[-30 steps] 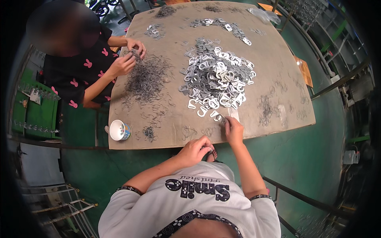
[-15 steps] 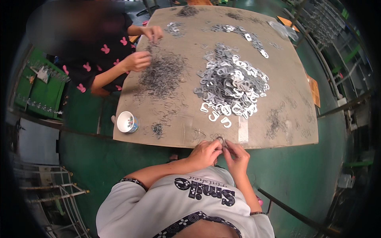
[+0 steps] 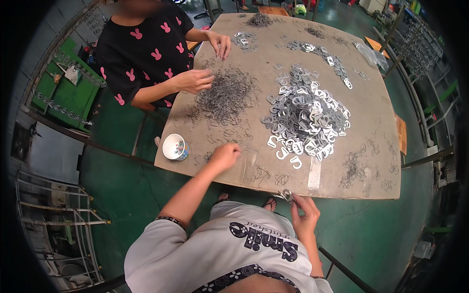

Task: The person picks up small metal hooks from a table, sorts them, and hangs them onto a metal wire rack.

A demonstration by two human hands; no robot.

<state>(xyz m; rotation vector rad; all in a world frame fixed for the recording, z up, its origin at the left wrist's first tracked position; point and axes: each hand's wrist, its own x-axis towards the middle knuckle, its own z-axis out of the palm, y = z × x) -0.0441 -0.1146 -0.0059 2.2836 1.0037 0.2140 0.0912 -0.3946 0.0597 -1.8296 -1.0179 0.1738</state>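
Across the middle, a broad brown table (image 3: 373, 105), with bare patches toward the right. At its left side, a co-worker (image 3: 146, 53) in black with pink rabbit shapes, both forearms extended over the tabletop.

Next in size, a mound of flat grey hooks (image 3: 310, 117) right of the table's centre, overlapping, some brightly lit, a few loose at the near fringe. Left of the mound, in front of the co-worker, a tangled heap of thin dark wires (image 3: 227, 95). Beyond the mound, a curved row of flat pieces (image 3: 325, 57).

Then the right hand (image 3: 305, 215), at the near table edge. Pinches one small grey hook (image 3: 287, 195) between thumb and fingertips, with no more gap than the piece itself. Similar in size, the left hand (image 3: 226, 157), over the near-left tabletop, nearest to the wire heap and the cup. Bends its fingers inward, tips hidden; cannot tell how tightly closed, or around what.

Smaller, a crumpled clear plastic bag (image 3: 371, 56) by the far right edge, and a white-mouthed cup (image 3: 172, 147) at the near-left corner. Smaller again, a pale strip of tape (image 3: 315, 176) flat on the table. Smallest, the pinched hook, well apart from the mound.
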